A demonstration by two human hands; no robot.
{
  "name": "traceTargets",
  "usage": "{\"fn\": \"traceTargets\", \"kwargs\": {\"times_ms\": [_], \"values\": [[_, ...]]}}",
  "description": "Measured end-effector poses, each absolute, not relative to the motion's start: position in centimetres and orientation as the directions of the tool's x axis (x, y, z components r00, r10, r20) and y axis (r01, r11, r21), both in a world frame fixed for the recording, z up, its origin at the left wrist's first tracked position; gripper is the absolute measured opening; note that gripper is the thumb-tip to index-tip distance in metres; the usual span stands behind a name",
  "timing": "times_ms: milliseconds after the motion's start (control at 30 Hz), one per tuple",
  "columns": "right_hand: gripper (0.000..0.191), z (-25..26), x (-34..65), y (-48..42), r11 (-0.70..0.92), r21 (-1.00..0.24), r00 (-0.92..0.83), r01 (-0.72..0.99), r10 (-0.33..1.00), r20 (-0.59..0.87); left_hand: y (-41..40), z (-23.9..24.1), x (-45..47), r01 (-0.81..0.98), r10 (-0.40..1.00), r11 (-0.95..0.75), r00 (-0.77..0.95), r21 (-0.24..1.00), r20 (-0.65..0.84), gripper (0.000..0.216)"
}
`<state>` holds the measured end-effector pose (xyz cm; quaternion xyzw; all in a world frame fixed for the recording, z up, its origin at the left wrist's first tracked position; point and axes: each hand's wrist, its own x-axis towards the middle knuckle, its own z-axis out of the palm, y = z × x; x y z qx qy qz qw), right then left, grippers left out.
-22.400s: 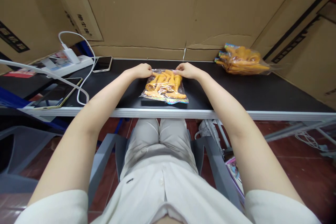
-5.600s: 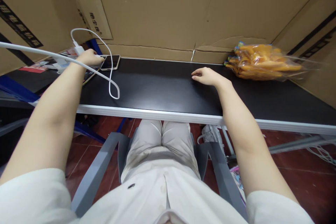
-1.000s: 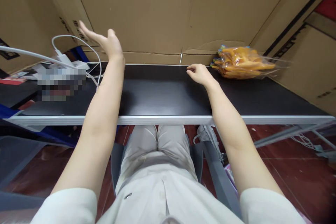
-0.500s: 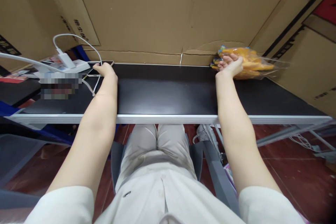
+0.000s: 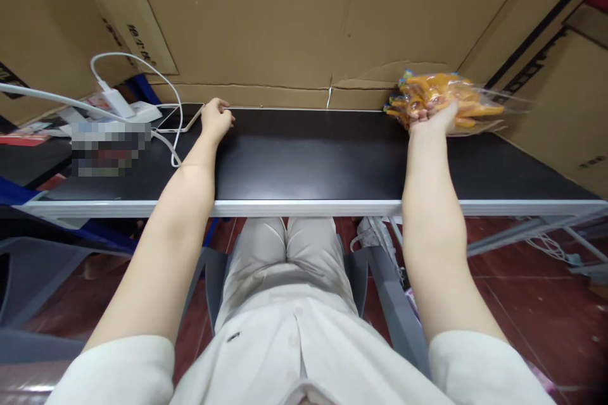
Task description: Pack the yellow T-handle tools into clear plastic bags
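My right hand [image 5: 434, 117] reaches to the far right of the black table [image 5: 304, 158] and grips the pile of clear bags of orange plastic toys [image 5: 444, 98] from below, fingers curled into it. My left hand [image 5: 215, 117] rests on the table at the far left, loosely curled with the fingers bent, right beside a phone [image 5: 183, 117] lying flat. Nothing shows inside the left hand.
A white charger and power strip [image 5: 126, 107] with looping white cables [image 5: 166, 101] sit at the left, next to a blurred patch. Cardboard boxes [image 5: 285, 19] wall in the table at the back and both sides. Chair arms and red floor lie below the table's front edge.
My right hand has closed on the toy bags and shifted slightly right with them. My left hand, raised a second ago, came down by the phone and slid a little to the right.
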<state>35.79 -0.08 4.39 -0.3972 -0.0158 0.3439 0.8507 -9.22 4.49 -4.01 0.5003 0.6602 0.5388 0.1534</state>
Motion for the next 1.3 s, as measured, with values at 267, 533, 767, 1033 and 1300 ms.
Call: {"fn": "traceTargets", "kwargs": {"times_ms": [267,533,767,1033,1300], "values": [[0.044,4.6,36.6,-0.2,0.375,-0.804,0.801,-0.462,0.565,-0.196,3.5,-3.5,-8.7,0.584,0.859,-0.058,-0.383,0.810,0.338,0.029],[0.037,4.6,36.2,0.4,0.458,-0.862,0.840,-0.218,0.537,0.072,3.3,-3.6,-8.4,0.568,0.861,-0.106,-0.359,0.816,0.361,0.029],[0.047,4.4,35.9,1.0,0.569,-0.819,0.787,0.071,0.472,0.397,4.0,-4.1,-9.0,0.509,0.846,-0.118,-0.398,0.853,0.355,0.038],[0.048,4.1,34.9,0.5,0.666,-0.701,0.646,0.254,0.422,0.635,2.9,-3.3,-8.5,0.647,0.796,-0.068,-0.423,0.759,0.432,0.039],[0.049,4.2,32.7,1.1,0.782,-0.622,0.664,0.038,0.445,0.601,4.0,-1.2,-5.8,0.791,0.884,-0.070,-0.233,0.607,0.405,0.044]]}}
